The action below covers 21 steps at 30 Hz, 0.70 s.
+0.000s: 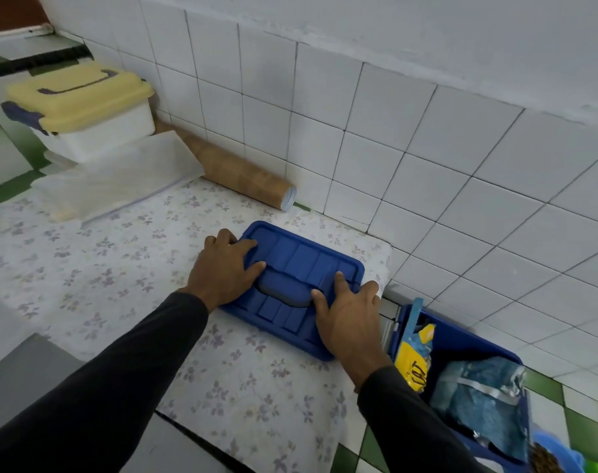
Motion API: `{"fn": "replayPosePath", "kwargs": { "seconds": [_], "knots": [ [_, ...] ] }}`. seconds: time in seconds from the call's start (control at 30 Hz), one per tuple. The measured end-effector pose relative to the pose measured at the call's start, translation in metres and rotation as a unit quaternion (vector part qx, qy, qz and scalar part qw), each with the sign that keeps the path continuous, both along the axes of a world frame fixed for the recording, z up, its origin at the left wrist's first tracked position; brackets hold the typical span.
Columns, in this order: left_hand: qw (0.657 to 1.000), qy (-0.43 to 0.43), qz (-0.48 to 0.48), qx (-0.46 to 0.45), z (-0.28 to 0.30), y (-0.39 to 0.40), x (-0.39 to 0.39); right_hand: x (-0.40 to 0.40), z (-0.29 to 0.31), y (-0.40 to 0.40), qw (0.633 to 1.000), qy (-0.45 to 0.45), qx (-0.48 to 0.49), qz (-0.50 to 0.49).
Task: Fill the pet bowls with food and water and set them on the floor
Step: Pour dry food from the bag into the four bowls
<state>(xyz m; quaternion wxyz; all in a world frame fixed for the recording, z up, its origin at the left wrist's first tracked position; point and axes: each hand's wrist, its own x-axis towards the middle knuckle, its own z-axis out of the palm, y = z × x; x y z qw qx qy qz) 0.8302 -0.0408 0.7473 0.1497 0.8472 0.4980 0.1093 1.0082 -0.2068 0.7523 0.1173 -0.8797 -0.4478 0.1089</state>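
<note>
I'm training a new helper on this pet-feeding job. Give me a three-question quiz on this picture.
1. True or false: both hands rest on the blue lid.
2. Where is the blue bin holding the bags? A) left of the lid B) right of the lid C) on the lid
3. What colour is the lid of the white box at far left?

Key: 1 true: left hand, right hand, fingers flat. 2 B. 3 yellow.
</note>
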Motion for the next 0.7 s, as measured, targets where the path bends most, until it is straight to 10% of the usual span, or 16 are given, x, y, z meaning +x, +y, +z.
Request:
{"fn": "replayPosePath", "kwargs": {
  "seconds": [0.7],
  "knots": [
    [0.991,-0.042,-0.125,0.001,-0.016,-0.157,0.198,0.15,-0.01,-0.175,0.982,0.012,0.047,-0.183]
  ]
}}
